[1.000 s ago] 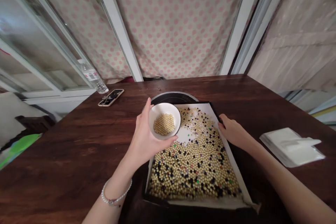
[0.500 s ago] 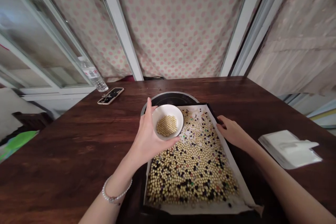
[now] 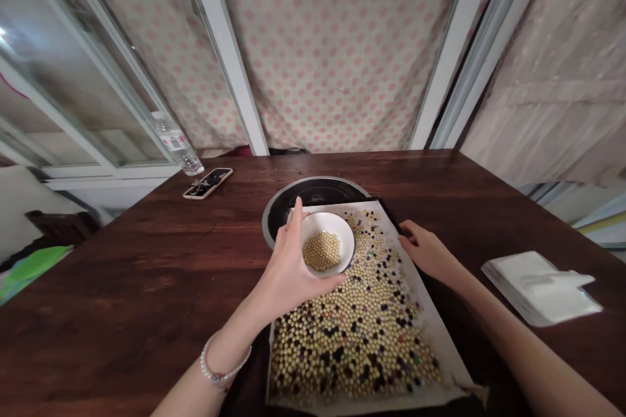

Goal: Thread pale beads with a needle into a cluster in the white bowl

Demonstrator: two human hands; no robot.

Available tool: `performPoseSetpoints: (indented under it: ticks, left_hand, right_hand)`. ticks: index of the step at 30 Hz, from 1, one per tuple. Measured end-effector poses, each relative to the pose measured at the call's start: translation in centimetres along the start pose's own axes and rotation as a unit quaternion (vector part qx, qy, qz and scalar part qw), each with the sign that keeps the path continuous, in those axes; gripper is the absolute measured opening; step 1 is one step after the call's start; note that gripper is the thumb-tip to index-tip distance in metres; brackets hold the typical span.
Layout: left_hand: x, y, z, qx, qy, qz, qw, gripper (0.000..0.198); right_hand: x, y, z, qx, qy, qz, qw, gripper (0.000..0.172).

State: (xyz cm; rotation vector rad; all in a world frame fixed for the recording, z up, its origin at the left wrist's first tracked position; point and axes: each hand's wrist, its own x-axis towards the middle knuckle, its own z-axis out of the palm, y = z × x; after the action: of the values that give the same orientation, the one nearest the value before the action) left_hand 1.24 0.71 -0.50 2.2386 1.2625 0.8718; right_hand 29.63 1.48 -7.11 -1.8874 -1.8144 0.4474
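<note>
My left hand (image 3: 288, 270) is wrapped round a small white bowl (image 3: 328, 244) with pale yellow beans in it, held over the far left part of a dark tray (image 3: 391, 216). The tray is lined with white paper (image 3: 443, 345) and covered with mixed beans (image 3: 352, 332), mostly yellow with black and a few coloured ones. My right hand (image 3: 425, 249) grips the tray's right edge near the far corner, fingers curled on it. A pearl bracelet (image 3: 222, 368) sits on my left wrist.
A round black plate (image 3: 283, 205) with a silver rim lies under the tray's far end. A phone (image 3: 208, 182) and a water bottle (image 3: 177, 143) sit at the table's far left. A white plastic packet (image 3: 540, 287) lies at the right. A dotted curtain hangs behind the dark wooden table (image 3: 122, 273).
My left hand has carried the bowl a little to the right and nearer, over the tray. The beans have gathered toward the tray's near end. My right hand stays on the tray's edge.
</note>
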Motion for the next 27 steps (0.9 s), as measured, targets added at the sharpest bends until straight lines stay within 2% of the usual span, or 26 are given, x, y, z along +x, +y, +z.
performPoseSetpoints:
  ticks: [13, 19, 27]
  left_hand:
    - [-0.1, -0.4, 0.7, -0.006, -0.059, 0.002, 0.998, 0.128]
    - [0.3, -0.9, 1.2, -0.009, -0.064, 0.005, 0.998, 0.127]
    - [0.5, -1.4, 0.9, -0.015, -0.076, 0.032, 0.997, 0.125]
  right_hand:
    - [0.1, 0.2, -0.5, 0.045, -0.026, -0.01, 0.999, 0.016]
    - [-0.5, -0.4, -0.9, 0.06, -0.057, -0.01, 0.997, 0.011]
    - [-0.7, -0.6, -0.8, 0.034, -0.048, 0.016, 0.998, 0.013]
